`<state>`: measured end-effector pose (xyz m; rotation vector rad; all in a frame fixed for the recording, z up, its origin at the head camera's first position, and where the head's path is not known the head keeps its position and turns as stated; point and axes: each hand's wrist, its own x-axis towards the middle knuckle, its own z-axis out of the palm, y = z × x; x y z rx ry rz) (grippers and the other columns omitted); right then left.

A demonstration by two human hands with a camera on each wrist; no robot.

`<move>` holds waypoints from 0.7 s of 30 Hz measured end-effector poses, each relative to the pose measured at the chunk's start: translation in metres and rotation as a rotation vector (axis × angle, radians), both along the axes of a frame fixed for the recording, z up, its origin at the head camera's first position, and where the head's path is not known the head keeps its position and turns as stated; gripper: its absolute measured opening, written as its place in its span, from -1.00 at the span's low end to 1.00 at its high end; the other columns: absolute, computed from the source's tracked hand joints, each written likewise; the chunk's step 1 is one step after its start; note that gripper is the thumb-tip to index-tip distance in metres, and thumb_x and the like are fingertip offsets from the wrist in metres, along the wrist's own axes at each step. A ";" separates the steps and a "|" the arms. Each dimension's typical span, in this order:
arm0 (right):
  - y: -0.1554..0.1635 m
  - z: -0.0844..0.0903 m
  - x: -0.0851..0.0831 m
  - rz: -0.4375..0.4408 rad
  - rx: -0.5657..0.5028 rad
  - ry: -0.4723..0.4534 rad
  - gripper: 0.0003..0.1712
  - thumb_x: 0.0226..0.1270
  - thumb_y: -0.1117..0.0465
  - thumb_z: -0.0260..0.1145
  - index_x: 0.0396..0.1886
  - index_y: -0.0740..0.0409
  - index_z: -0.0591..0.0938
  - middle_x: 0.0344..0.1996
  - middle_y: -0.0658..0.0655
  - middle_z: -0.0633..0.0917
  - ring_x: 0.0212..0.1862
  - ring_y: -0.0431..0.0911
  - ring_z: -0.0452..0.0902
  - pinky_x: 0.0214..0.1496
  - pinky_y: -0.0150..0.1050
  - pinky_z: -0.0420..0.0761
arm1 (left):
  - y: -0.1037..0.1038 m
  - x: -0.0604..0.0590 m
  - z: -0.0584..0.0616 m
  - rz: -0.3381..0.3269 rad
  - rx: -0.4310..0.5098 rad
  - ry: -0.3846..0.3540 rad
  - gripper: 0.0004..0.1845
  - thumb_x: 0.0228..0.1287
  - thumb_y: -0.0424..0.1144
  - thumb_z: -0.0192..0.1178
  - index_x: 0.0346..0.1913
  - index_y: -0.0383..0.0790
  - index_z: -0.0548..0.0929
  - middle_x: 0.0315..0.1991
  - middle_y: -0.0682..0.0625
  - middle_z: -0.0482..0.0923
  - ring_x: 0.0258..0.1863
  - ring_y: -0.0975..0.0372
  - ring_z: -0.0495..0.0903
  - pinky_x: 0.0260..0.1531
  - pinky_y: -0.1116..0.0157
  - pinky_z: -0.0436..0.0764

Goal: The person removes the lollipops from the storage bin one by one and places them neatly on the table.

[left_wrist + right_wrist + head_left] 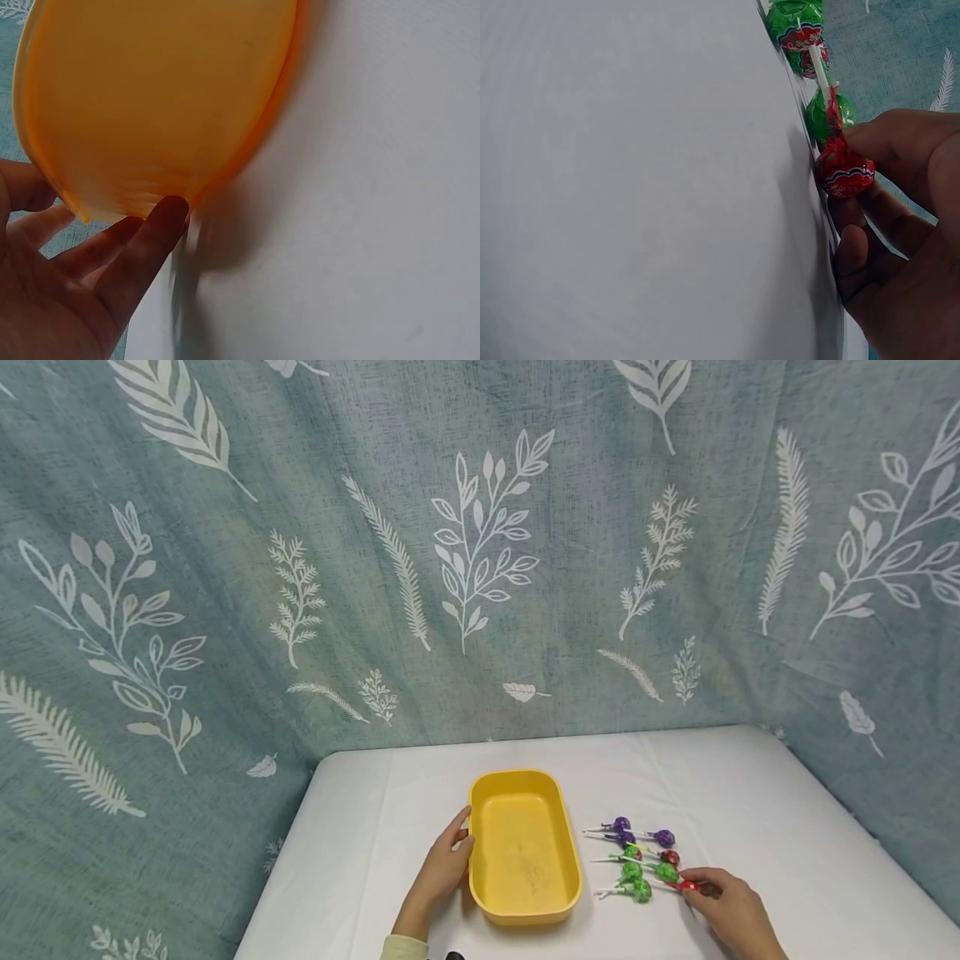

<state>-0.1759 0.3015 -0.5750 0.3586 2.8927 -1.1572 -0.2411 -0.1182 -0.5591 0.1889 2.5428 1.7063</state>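
- The right hand (731, 910) closes its grip on the red lollipop (844, 174): thumb and fingertips pinch the wrapped red head, as the right wrist view shows plainly.
- From that pinch the white stick (819, 69) runs away from the palm, so the long axis of the red lollipop lies roughly across the desk (750, 793), head toward the person's right, stick pointing left toward the yellow tray (525, 852).
- In the head view the red lollipop (687, 885) sits at the near right corner of the cluster, low on the desk; whether it is lifted clear of the cloth I cannot tell.
- Just beyond the grip lie the green lollipops (636, 887), touching or nearly touching the held stick, and farther back the purple lollipops (621, 824); all of them lie flat with sticks pointing left, parallel to the held one.
- The yellow tray stands to the left of the cluster, near but apart from it, its long axis running away from the person; it looks to hold nothing.
- The left hand (447, 864) rests on the tray's left wall with straight, relaxed fingers (146, 240) touching the rim, holding nothing.
- The right hand is the nearer one to every lollipop; the left hand is the nearer one to the tray.
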 end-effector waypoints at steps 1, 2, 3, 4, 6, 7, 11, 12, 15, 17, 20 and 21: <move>0.000 0.000 0.000 -0.001 -0.003 -0.004 -0.57 0.22 0.23 0.46 0.03 0.40 0.67 -0.29 0.16 0.71 -0.33 -0.04 0.53 -0.43 -0.17 0.48 | 0.000 0.000 0.000 -0.002 0.002 -0.002 -0.42 0.55 -0.24 0.06 0.56 -0.09 0.29 0.20 -0.29 0.53 0.22 -0.17 0.47 0.20 -0.26 0.40; 0.000 0.000 -0.001 -0.003 -0.004 -0.007 -0.56 0.22 0.24 0.45 0.03 0.40 0.67 -0.28 0.16 0.71 -0.32 -0.04 0.54 -0.43 -0.17 0.49 | 0.000 0.001 0.000 -0.004 0.004 -0.002 -0.42 0.55 -0.24 0.06 0.56 -0.10 0.29 0.20 -0.29 0.53 0.21 -0.15 0.48 0.19 -0.25 0.41; 0.000 0.000 -0.001 -0.004 -0.006 -0.009 -0.55 0.21 0.24 0.46 0.04 0.41 0.66 -0.28 0.17 0.71 -0.31 -0.04 0.55 -0.43 -0.18 0.49 | 0.000 0.001 0.000 -0.005 0.006 -0.002 -0.42 0.55 -0.24 0.07 0.56 -0.10 0.29 0.20 -0.29 0.53 0.20 -0.14 0.49 0.19 -0.25 0.41; 0.000 0.000 -0.002 -0.007 -0.007 -0.011 -0.54 0.20 0.24 0.46 0.04 0.41 0.66 -0.27 0.18 0.71 -0.29 -0.04 0.56 -0.42 -0.18 0.50 | 0.000 0.001 0.000 -0.005 0.005 -0.002 -0.42 0.55 -0.25 0.07 0.56 -0.10 0.29 0.20 -0.29 0.53 0.19 -0.14 0.49 0.19 -0.25 0.41; 0.000 0.000 -0.002 -0.007 -0.012 -0.014 -0.52 0.18 0.23 0.48 0.05 0.42 0.65 -0.25 0.20 0.72 -0.27 -0.02 0.58 -0.41 -0.17 0.51 | -0.001 0.001 0.000 -0.005 0.010 -0.007 -0.42 0.55 -0.24 0.07 0.56 -0.10 0.29 0.20 -0.29 0.53 0.19 -0.12 0.49 0.19 -0.25 0.41; 0.000 -0.001 -0.002 -0.006 -0.012 -0.014 -0.51 0.18 0.22 0.49 0.05 0.42 0.64 -0.24 0.22 0.72 -0.26 -0.01 0.59 -0.41 -0.16 0.52 | -0.001 0.001 0.000 -0.005 0.014 -0.010 -0.42 0.55 -0.24 0.07 0.56 -0.09 0.29 0.21 -0.29 0.52 0.19 -0.13 0.49 0.20 -0.25 0.41; 0.001 -0.001 -0.003 -0.012 -0.011 -0.010 -0.48 0.18 0.19 0.51 0.05 0.43 0.64 -0.21 0.25 0.72 -0.21 0.05 0.61 -0.31 -0.07 0.57 | -0.001 0.001 0.000 -0.008 0.021 -0.010 -0.42 0.55 -0.23 0.06 0.56 -0.09 0.29 0.23 -0.30 0.51 0.20 -0.15 0.49 0.19 -0.26 0.41; 0.001 -0.001 -0.004 -0.016 -0.011 -0.009 -0.48 0.18 0.19 0.51 0.06 0.42 0.64 -0.20 0.26 0.73 -0.20 0.06 0.62 -0.28 -0.04 0.58 | -0.001 0.000 0.000 -0.009 0.021 -0.009 -0.42 0.55 -0.23 0.06 0.56 -0.09 0.29 0.23 -0.30 0.51 0.20 -0.15 0.49 0.19 -0.25 0.41; 0.002 -0.002 -0.003 -0.020 -0.023 -0.013 -0.44 0.20 0.13 0.51 0.07 0.42 0.63 -0.17 0.28 0.72 -0.16 0.10 0.62 -0.26 -0.03 0.58 | -0.001 0.000 -0.002 -0.011 0.017 -0.001 -0.42 0.55 -0.24 0.06 0.56 -0.09 0.29 0.23 -0.31 0.51 0.20 -0.15 0.49 0.18 -0.24 0.43; 0.003 -0.001 -0.002 -0.025 -0.025 -0.015 -0.42 0.23 0.09 0.50 0.09 0.43 0.62 -0.17 0.29 0.72 -0.15 0.12 0.61 -0.28 -0.05 0.56 | -0.001 0.000 -0.002 -0.015 0.022 -0.003 -0.42 0.55 -0.25 0.07 0.56 -0.10 0.29 0.23 -0.32 0.50 0.15 -0.12 0.53 0.13 -0.18 0.51; 0.003 0.002 0.001 -0.038 -0.023 -0.011 -0.38 0.31 0.03 0.44 0.16 0.42 0.58 -0.08 0.36 0.68 -0.05 0.22 0.58 -0.14 0.08 0.57 | -0.002 0.001 0.000 -0.021 0.065 -0.031 -0.41 0.55 -0.26 0.06 0.57 -0.10 0.27 0.24 -0.34 0.47 -0.01 -0.02 0.60 -0.09 0.02 0.66; 0.002 0.004 0.002 -0.045 -0.022 -0.004 -0.37 0.33 0.02 0.42 0.19 0.41 0.56 -0.02 0.40 0.65 0.01 0.28 0.55 -0.06 0.16 0.55 | -0.002 0.001 0.000 -0.023 0.083 -0.041 -0.41 0.56 -0.27 0.05 0.57 -0.10 0.26 0.24 -0.35 0.46 -0.07 0.01 0.62 -0.19 0.09 0.68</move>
